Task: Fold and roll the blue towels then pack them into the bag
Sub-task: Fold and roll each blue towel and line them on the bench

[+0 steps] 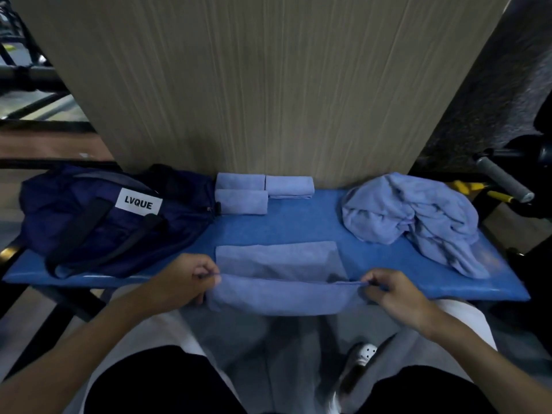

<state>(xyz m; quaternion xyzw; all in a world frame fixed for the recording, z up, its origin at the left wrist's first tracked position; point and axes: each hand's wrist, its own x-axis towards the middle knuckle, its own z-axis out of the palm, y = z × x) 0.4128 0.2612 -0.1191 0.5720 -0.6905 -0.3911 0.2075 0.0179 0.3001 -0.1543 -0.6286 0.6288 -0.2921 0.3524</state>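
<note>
Both hands pinch the near edge of one towel. The left hand nips its 9 o'clock corner between thumb and curled fingers, and the right hand nips its 3 o'clock corner. The towel's long axis runs 9 to 3 between them. Its flat part lies on the bench toward 12 o'clock from the grip, while the held part sags off the near edge. The fold, I judge, goes toward 12. Three rolled towels sit at 12. The bag is at 10, nearer the left hand, and the loose pile is at 2.
</note>
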